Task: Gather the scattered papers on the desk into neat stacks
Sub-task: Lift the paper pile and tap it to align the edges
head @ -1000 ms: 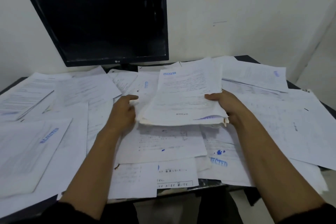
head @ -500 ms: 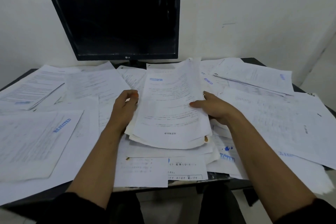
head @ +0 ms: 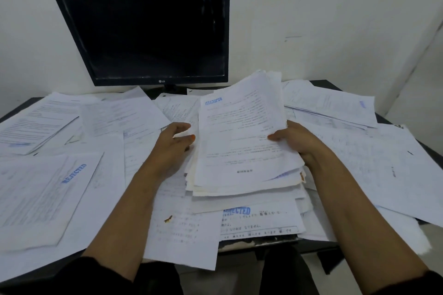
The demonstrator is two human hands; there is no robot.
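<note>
A dark desk (head: 321, 84) lies almost wholly under scattered papers (head: 48, 189), with a black monitor (head: 146, 31) behind. At the centre, a thick stack (head: 242, 148) now stands tilted, far edge raised, where half a second ago it lay flatter; squaring looks under way, though most sheets remain loose. The left hand (head: 172, 146) grips its left edge, thumb on top. The right hand (head: 292, 141) pinches the right edge. Fingers beneath the stack are hidden; the print is too small to read.
</note>
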